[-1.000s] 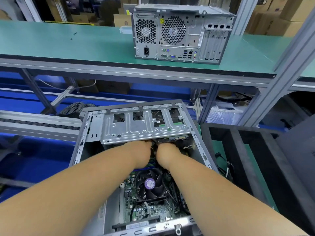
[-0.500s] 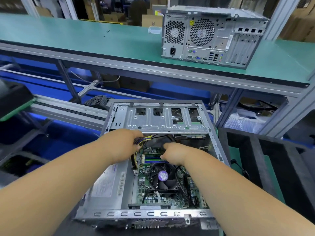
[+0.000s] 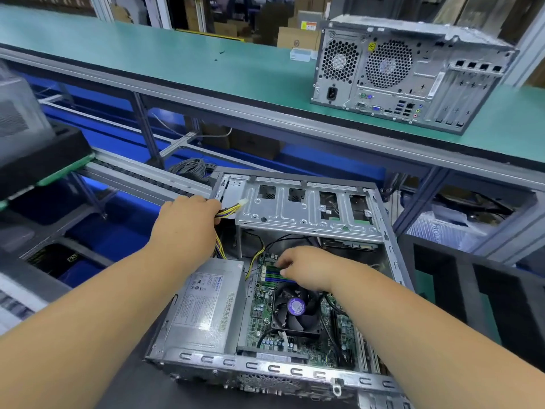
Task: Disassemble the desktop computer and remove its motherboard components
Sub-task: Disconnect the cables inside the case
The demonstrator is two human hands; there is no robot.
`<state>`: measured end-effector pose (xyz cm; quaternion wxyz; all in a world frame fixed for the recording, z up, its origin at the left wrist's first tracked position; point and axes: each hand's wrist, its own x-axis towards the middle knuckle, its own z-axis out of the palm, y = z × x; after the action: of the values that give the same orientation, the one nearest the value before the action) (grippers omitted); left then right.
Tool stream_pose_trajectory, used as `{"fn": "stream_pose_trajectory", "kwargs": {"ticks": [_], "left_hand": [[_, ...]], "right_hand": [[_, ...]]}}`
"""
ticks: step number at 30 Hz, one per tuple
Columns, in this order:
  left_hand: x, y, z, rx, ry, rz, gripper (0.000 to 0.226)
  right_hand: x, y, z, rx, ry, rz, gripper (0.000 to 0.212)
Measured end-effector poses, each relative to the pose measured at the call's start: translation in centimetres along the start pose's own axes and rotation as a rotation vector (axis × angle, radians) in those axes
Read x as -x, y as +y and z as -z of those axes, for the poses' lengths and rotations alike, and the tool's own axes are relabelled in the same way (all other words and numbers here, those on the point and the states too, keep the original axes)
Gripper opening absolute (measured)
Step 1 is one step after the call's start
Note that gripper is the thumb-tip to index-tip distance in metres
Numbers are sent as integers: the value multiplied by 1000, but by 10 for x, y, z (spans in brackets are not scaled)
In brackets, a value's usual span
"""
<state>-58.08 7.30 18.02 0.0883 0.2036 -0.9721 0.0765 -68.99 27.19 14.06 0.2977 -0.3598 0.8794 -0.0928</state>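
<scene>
Down at the centre of the frame lies the opened computer case, on its side, its insides facing up at us. Left hand sits up at the case's upper-left corner, fingers curled round a bundle of yellow and black power cables, the white plug poking out just past the knuckles toward the drive cage. Those cables trail down beside the silver power supply in the left half of the case. Right hand is lower and further right, palm down over the motherboard, fingertips curled onto the memory sticks — whether they pinch a stick or press a latch, I cannot tell from here. Now the key line-up: those sticks run left to right across the picture, just above the black cooler fan, and they lie directly under the right hand, well apart from the left. So the right hand looks the one to work them loose, most likely lifting straight up out of the slots, while the left keeps the cables out of the way. Up in the top right, a second computer stands closed on the green table, rear panel toward us.
</scene>
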Motion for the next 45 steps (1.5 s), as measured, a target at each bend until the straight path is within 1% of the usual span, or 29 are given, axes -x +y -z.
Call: {"fn": "stream_pose_trajectory", "kwargs": {"ticks": [3, 6, 9, 11, 13, 16, 17, 19, 21, 23, 24, 26, 29, 31, 32, 35, 36, 38, 40, 43, 45], "left_hand": [[-3, 0, -3, 43, 41, 5, 14], [-6, 3, -3, 215, 49, 82, 27], [-7, 6, -4, 322, 121, 115, 35], [-5, 9, -6, 337, 166, 86, 31], [-2, 12, -6, 372, 177, 58, 24], [4, 17, -7, 414, 148, 9, 16], [5, 18, -7, 412, 129, -4, 14], [5, 20, -8, 409, 78, -27, 11], [4, 21, -8, 404, 30, -49, 9], [3, 22, -9, 403, -6, -61, 9], [3, 22, -8, 402, -18, -67, 9], [3, 23, -7, 397, -39, -78, 7], [5, 22, -6, 407, -57, -71, 6], [6, 20, -6, 422, -60, -59, 7], [7, 19, -5, 431, -63, -54, 8], [9, 17, -5, 462, -72, -37, 9], [10, 17, -5, 473, -71, -33, 9], [13, 17, -5, 496, -62, -31, 10], [16, 16, -5, 522, -43, -40, 13], [18, 14, -5, 550, -5, -68, 26], [18, 10, -4, 562, 21, -69, 34]], "right_hand": [[-8, 0, -5, 21, -23, -8, 38], [-17, 5, -10, 36, -12, -38, 46], [-25, 10, -12, 40, 18, -58, 47], [-30, 11, -13, -21, 29, -69, 48], [-35, 11, -14, -116, 59, -84, 47], [-39, 9, -16, -303, 130, -89, 28], [-40, 8, -17, -369, 148, -84, 26], [-40, 5, -19, -443, 172, -51, 36], [-39, 0, -20, -379, 164, -8, 52], [-41, -3, -22, -137, 141, 7, 63], [-40, -6, -24, -31, 128, 11, 66], [-37, -11, -26, 88, 100, 21, 68], [-33, -15, -26, 101, 93, 65, 68], [-29, -16, -21, 17, 85, 80, 67], [-26, -17, -18, -72, 75, 79, 65], [-18, -20, -15, -458, 56, 76, 57], [-15, -21, -15, -543, 63, 59, 53], [-11, -23, -17, -663, 81, 29, 47], [-8, -28, -21, -784, 105, 49, 45], [-9, -37, -26, -1014, 133, 41, 38], [-8, -42, -27, -1056, 120, 26, 35]]}}
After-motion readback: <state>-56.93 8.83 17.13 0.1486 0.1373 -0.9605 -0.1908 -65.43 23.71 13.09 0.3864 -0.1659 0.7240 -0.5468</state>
